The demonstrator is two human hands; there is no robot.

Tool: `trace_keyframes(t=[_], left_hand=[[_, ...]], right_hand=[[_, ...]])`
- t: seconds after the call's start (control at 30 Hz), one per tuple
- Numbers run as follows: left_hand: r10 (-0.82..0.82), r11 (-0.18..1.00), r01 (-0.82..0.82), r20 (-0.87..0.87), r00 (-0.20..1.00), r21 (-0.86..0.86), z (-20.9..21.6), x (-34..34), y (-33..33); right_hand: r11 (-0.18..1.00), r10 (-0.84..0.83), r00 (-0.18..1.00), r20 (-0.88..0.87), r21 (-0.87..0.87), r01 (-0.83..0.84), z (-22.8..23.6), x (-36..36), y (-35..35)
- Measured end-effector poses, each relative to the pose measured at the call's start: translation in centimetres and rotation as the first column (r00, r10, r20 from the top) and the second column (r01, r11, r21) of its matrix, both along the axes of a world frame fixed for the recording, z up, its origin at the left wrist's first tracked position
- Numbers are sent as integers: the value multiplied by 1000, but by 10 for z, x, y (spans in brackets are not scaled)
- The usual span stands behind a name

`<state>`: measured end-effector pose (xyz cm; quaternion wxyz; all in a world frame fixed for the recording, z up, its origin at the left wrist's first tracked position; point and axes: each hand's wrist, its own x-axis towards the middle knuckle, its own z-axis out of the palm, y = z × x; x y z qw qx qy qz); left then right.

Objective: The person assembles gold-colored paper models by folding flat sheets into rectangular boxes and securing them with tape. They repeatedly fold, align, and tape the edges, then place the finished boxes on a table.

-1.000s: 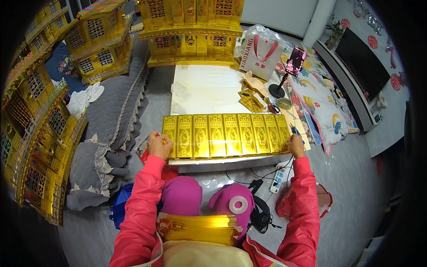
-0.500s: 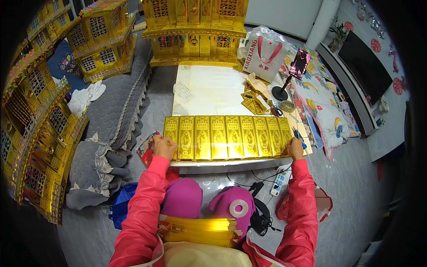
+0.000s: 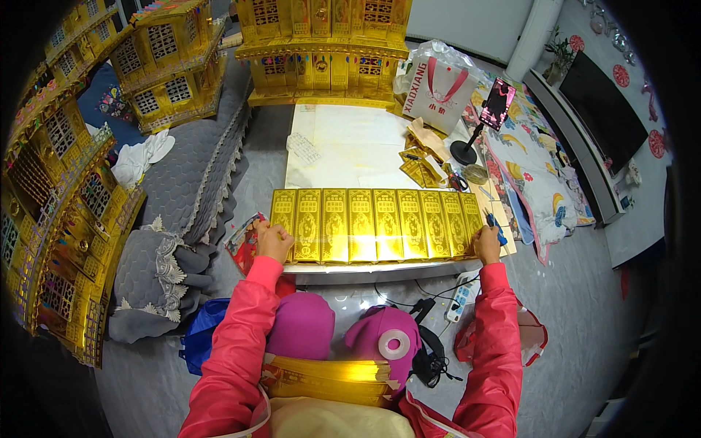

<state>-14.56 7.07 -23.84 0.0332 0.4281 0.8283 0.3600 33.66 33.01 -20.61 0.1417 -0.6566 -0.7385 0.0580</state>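
A row of embossed gold paper panels (image 3: 361, 219) lies side by side along the near edge of a white table (image 3: 350, 146). A clear strip of tape (image 3: 337, 250) shows as a shiny band across their lower part. At the row's left end my left hand (image 3: 274, 242) is closed, thumb and fingertips pinched at the strip's end. My right hand (image 3: 487, 244) is closed the same way at the right end. A small blue-handled tool (image 3: 497, 229) shows right by it; whether those fingers also hold it is unclear.
Gold paper house models (image 3: 321, 58) stand behind and left. Scraps (image 3: 423, 164), a phone on a stand (image 3: 499, 104) and a paper bag (image 3: 436, 91) are at the table's far right. On my lap lie a tape roll (image 3: 394, 344) and a gold stack (image 3: 328, 378). A power strip (image 3: 460, 298) lies below.
The whole view has shifted very slightly. Both hands stay at the two ends of the gold row, with almost no visible movement.
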Motion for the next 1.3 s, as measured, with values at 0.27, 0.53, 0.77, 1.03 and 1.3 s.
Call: trace_keyframes(t=[0.27, 0.53, 0.77, 1.03, 1.3], left_hand=[[49, 999, -49, 28, 998, 3, 7, 12, -2], [50, 997, -42, -140, 989, 58, -9, 7, -2], [-78, 991, 100, 242, 967, -84, 2, -13, -10], [-584, 797, 469, -290, 758, -380, 39, 83, 24], [-859, 506, 719, -207, 468, -476, 31, 112, 38]], right_hand=[[998, -17, 996, 83, 61, 12, -4, -5, -1], [992, -49, 999, -14, 114, 50, -5, -1, -5], [994, 7, 965, -262, 106, 22, -5, 6, -7], [848, 517, 784, -343, 326, -417, 27, -120, -98], [587, 799, 592, 104, 79, -806, 4, -153, -146]])
